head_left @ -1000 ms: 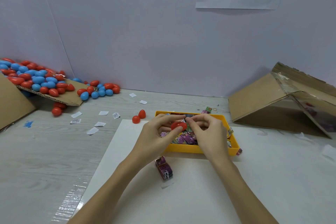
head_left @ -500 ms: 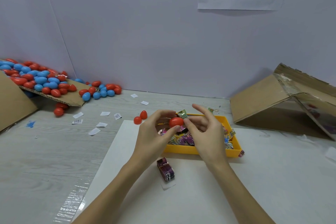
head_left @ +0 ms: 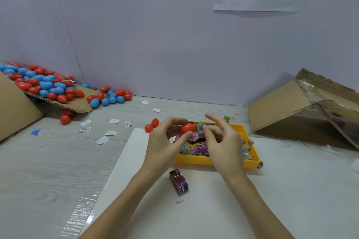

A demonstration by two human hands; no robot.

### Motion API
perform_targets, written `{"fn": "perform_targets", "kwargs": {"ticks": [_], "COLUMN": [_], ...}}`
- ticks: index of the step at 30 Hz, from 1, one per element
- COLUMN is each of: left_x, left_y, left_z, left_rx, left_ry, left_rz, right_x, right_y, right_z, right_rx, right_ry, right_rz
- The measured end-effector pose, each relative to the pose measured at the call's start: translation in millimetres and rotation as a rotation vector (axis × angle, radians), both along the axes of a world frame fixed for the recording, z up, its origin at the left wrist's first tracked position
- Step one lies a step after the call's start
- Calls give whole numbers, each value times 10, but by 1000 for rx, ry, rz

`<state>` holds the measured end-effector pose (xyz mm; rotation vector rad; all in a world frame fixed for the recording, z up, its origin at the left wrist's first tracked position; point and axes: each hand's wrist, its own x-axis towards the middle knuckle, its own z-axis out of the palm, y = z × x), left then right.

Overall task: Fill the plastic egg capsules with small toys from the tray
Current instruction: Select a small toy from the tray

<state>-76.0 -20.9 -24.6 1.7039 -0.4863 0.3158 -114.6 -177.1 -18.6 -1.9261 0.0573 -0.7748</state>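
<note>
Toy bundle [head_left: 178, 181] just before tray [head_left: 194, 161]

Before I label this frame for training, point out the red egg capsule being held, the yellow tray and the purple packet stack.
red egg capsule [head_left: 188, 128], head view, middle of shell
yellow tray [head_left: 194, 160], head view, near wall
purple packet stack [head_left: 179, 181], head view, top face

From my seat I see a pale wood-grain table [head_left: 48, 161] carrying everything. A white sheet [head_left: 213, 209] lies flat on its near half, and on that sheet sit a yellow tray [head_left: 211, 161] and a small purple packet [head_left: 179, 180] just in front of it. Two red capsule halves [head_left: 152, 125] rest at the sheet's far left corner, touching each other. White paper scraps [head_left: 103, 139] are scattered left of it. Far left, red and blue eggs [head_left: 108, 98] spill off a cardboard flap [head_left: 81, 109] (part of an opened box). At right stands a tilted cardboard box [head_left: 287, 106].
</note>
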Motion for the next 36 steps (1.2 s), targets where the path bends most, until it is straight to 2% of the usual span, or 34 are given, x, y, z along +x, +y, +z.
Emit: {"fn": "perform_targets", "kwargs": {"ticks": [4,10,13,19,36], "left_x": [-6,-21,-15,-17,-2], "left_y": [1,5,1,0,9], "left_z": [6,35,47,46,26], "left_rx": [-22,-126,-172,-100,-96], "left_ry": [-10,0,32,-22,-22], "left_rz": [-40,-112,-113,-94,-103], "right_x": [-11,-4,5,27,1], "right_y": [36,2,-16,-26,-4], "right_z": [-4,13,13,-1,25], "right_rx": [-80,264,374,382,333], "right_ry": [-6,29,29,13,9], "right_rz": [16,162,191,160,154]}}
